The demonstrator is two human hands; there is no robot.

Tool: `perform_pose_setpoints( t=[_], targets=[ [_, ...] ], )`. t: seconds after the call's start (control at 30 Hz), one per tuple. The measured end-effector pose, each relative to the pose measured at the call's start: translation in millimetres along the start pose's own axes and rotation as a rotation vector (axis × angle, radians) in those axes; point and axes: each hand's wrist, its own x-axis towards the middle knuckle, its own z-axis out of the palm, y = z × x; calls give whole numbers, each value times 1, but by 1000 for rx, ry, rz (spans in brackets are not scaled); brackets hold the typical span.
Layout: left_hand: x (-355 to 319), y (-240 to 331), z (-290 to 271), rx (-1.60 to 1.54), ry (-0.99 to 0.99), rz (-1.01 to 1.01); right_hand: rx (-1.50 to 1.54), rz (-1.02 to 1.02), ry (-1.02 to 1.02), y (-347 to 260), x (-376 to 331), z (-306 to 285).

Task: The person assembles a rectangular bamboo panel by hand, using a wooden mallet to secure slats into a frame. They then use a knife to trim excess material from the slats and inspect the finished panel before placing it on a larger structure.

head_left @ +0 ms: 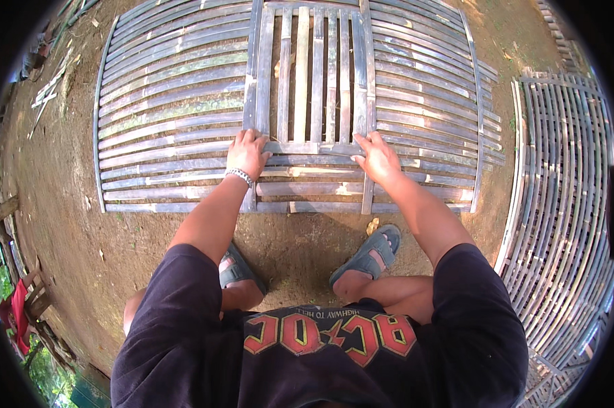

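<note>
looks like squaring the bamboo panel, left hand 7 o'clock, right hand 5. can't tell if they're gripping. next probably needs even pressure.

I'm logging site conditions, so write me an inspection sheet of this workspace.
Surface: brown earth
Job's things: slatted bamboo panel before the person, with a lengthwise-slatted middle section
Clutter: yellow leaf near the right sandal; pale strips at far left
Hands: left hand and right hand at the middle section's near corners; grip unclear
Cables: nothing seen
Surroundings: second bamboo panel at right; red cloth at left
</note>
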Motion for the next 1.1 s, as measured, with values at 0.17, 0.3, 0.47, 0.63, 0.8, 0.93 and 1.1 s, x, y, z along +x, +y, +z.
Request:
perform_pose_setpoints(
  t=[0.17,0.3,0.47,0.63,0.8,0.93,1.1],
  targets=[
    [1,2,-3,15,-24,42,-230,-83,75,12,4,4],
    [1,0,-3,10,-11,74,-260,-103,62,15,7,2],
    [1,-3,0,14,-16,74,-245,-93,69,18,7,8],
    [2,-5,3,19,3,92,-268,-117,73,21,7,8],
    [4,-3,3,13,3,79,-274,-103,81,17,5,11],
    [4,2,-2,30,-30,40,-217,-122,86,23,4,3],
    [4,5,-1,37,-39,9,-57,-70,130,36,35,-17]
  ],
)
